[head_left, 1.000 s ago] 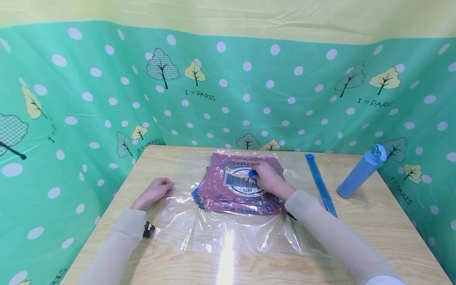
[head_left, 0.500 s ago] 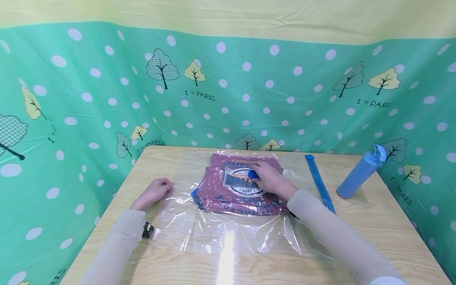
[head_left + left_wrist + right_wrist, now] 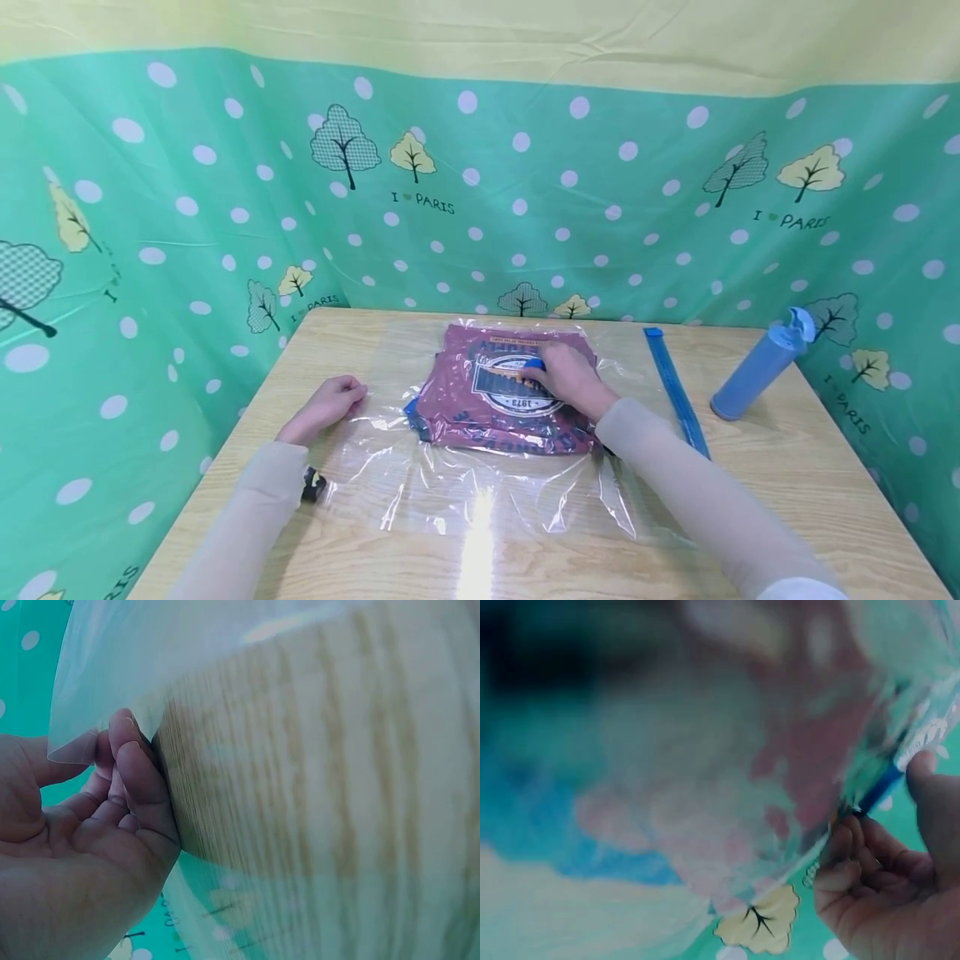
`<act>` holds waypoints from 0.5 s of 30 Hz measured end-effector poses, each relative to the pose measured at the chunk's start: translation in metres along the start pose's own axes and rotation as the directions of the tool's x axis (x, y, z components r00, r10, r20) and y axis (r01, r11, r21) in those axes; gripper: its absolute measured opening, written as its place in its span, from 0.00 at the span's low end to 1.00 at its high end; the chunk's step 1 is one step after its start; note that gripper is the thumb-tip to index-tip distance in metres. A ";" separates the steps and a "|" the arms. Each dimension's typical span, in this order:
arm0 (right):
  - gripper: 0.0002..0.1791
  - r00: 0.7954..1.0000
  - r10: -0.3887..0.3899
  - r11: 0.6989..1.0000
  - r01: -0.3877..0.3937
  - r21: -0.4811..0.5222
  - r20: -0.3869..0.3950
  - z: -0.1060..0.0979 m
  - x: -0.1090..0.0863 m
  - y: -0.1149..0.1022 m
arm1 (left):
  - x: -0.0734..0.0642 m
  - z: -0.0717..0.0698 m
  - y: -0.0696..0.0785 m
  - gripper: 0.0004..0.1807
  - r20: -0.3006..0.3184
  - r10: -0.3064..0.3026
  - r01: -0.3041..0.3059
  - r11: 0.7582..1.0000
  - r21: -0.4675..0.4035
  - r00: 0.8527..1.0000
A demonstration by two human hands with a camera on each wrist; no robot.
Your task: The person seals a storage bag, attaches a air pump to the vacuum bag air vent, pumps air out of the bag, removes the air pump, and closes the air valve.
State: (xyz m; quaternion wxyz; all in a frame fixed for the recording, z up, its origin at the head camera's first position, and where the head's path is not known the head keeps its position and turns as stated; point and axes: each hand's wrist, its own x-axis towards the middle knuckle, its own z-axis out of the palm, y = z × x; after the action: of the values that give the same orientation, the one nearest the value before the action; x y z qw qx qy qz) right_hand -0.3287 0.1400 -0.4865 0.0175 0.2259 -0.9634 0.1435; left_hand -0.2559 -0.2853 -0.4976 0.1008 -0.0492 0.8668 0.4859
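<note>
A clear plastic storage bag (image 3: 450, 500) lies flat on the table, with a folded maroon printed T-shirt (image 3: 450, 392) inside. Some blue cloth (image 3: 417, 419) peeks out at the shirt's left side. On top of the bag, over the print, sits a round blue valve cap (image 3: 534, 364); my right hand (image 3: 570, 379) holds it between thumb and fingers, partly covering it. In the right wrist view the cap (image 3: 881, 787) shows edge-on between thumb and fingertips. At the bag's left edge, my left hand (image 3: 326, 406) pinches the film, seen closely in the left wrist view.
A blue zip strip (image 3: 678, 392) runs along the bag's right side. To its right a blue cylindrical hand pump (image 3: 757, 375) stands tilted near the table's right edge. A green patterned curtain (image 3: 450, 233) closes off the back and sides of the wooden table (image 3: 810, 492).
The fingers of my right hand have shifted around the blue cap, so less of it shows. My left hand keeps its place at the bag's edge.
</note>
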 end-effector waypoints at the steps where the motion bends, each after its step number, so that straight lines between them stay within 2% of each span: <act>1: 0.25 1.000 -0.018 1.000 0.018 -0.013 0.016 -0.001 0.000 0.000 | 0.000 0.000 0.000 0.11 0.002 0.004 -0.004 1.000 0.001 1.000; 3: 0.26 0.996 -0.067 0.997 0.069 -0.039 0.065 -0.005 -0.001 -0.001 | -0.001 -0.001 0.001 0.11 0.003 0.006 -0.006 1.000 0.006 1.000; 7: 0.25 0.973 -0.173 0.980 0.185 -0.074 0.153 -0.011 -0.002 0.000 | -0.002 -0.003 0.002 0.11 -0.005 -0.005 0.005 1.000 0.013 1.000; 15: 0.12 0.978 -0.166 0.971 0.184 -0.152 0.123 -0.010 -0.001 0.001 | 0.001 0.000 -0.001 0.11 -0.001 -0.004 0.004 1.000 0.008 1.000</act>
State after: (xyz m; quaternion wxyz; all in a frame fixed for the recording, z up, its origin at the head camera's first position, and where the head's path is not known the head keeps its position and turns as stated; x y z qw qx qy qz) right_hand -0.3286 0.1437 -0.4774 -0.0043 0.3152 -0.9477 0.0496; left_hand -0.2568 -0.2856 -0.4986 0.1018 -0.0508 0.8686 0.4823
